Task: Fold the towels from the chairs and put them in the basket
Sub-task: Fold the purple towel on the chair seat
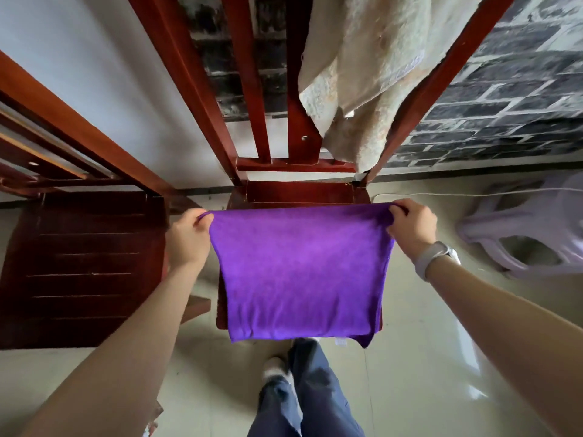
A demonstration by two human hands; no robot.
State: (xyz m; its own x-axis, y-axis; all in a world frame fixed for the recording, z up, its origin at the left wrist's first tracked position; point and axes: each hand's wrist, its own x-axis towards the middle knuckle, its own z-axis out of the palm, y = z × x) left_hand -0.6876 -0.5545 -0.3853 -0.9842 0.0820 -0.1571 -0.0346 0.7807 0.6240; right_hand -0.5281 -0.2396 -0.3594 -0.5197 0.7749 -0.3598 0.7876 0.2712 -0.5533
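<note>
purple towel (299, 272) | doubled, hanging flat | cream towel (362, 74) | draped on chair back

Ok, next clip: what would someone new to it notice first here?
The purple towel in the middle, held up by its top corners, the left hand and the right hand each pinching one, in front of a red wooden chair. Next, the cream towel draped over that chair's back at upper right. A pale plastic stool stands on the floor at the right edge.
</note>
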